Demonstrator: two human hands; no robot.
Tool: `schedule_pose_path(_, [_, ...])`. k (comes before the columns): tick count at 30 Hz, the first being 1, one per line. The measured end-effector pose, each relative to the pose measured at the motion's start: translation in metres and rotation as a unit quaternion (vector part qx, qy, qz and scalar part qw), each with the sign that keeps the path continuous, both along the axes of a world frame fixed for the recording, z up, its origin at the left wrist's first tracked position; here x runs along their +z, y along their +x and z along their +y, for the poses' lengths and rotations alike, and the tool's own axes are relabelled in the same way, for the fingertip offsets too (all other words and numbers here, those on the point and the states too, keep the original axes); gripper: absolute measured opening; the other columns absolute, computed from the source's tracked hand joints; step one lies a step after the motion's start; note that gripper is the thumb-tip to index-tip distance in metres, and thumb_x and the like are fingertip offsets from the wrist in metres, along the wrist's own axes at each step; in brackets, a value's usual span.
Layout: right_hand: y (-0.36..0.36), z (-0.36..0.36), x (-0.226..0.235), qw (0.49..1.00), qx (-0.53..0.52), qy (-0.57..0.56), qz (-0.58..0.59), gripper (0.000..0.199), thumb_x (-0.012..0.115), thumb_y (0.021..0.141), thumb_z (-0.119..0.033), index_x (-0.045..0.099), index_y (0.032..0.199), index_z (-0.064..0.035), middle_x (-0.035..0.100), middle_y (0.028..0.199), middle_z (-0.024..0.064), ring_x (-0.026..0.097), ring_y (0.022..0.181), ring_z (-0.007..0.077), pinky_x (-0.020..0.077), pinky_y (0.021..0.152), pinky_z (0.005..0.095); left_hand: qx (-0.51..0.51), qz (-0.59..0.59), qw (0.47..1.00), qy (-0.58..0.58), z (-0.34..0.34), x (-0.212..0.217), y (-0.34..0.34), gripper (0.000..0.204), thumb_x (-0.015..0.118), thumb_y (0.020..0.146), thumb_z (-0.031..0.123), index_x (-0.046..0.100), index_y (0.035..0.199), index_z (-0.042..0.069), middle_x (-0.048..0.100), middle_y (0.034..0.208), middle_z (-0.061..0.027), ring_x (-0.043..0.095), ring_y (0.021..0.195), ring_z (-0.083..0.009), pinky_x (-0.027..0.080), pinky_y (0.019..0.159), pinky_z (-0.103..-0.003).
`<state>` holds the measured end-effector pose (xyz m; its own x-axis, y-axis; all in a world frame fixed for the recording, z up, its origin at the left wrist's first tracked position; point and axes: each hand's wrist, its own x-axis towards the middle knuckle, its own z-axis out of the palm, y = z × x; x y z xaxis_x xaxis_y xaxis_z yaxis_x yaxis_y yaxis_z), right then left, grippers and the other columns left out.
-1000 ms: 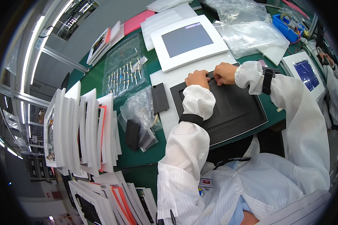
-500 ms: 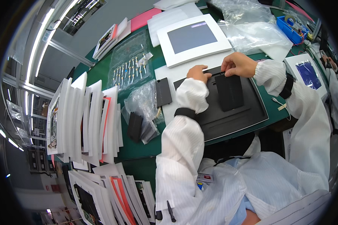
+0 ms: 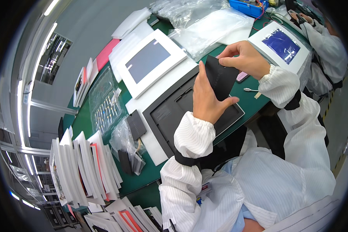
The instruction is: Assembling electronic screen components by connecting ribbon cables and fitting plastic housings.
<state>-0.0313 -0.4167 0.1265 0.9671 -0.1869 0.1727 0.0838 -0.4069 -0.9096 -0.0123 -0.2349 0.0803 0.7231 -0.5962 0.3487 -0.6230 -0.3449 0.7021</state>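
Observation:
A thin black rectangular sheet (image 3: 222, 78) is lifted above the bench between both my hands. My left hand (image 3: 206, 101) grips its lower left edge, thumb under it. My right hand (image 3: 244, 57) pinches its upper right corner. Below them a large black panel (image 3: 170, 116) lies flat on a white foam sheet (image 3: 154, 92) on the green bench (image 3: 81, 120).
A white-framed screen (image 3: 150, 60) lies behind the panel, another with blue film (image 3: 280, 44) to the right. Clear plastic bags (image 3: 208, 23), a bag of small parts (image 3: 104, 110), a small black pad (image 3: 136, 124) and upright white frames (image 3: 85, 170) surround them. Another person (image 3: 324, 42) works at far right.
Both hands have lifted the thin black sheet off the black panel and raised it toward me. The view has shifted closer to the bench.

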Motion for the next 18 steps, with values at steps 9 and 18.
schedule_pose_path(9, [-0.063, -0.060, -0.111, 0.953, -0.021, -0.281, 0.108, 0.021, 0.069, 0.076, -0.019, 0.059, 0.086, -0.0036, 0.060, 0.082, 0.0109, 0.059, 0.074, 0.0273, 0.0458, 0.066, 0.0370, -0.076, 0.600, 0.704, -0.372, -0.032, -0.015, -0.003, 0.048, 0.050, 0.077, 0.003, 0.034, 0.122, -0.005, 0.044, 0.122, -0.0235, 0.042, 0.122, -0.0376, 0.039, 0.099, -0.058])
schedule_pose_path(18, [-0.069, -0.072, -0.144, 0.995, -0.043, 0.071, 0.061, 0.012, 0.068, 0.077, -0.007, 0.057, 0.077, 0.0001, 0.063, 0.070, 0.0082, 0.060, 0.063, 0.0130, 0.0464, 0.058, 0.0256, -0.037, 0.647, 0.622, -0.438, -0.059, -0.042, -0.003, 0.022, 0.040, 0.093, -0.002, 0.037, 0.115, -0.006, 0.047, 0.117, -0.0209, 0.045, 0.118, -0.0386, 0.032, 0.106, -0.059])
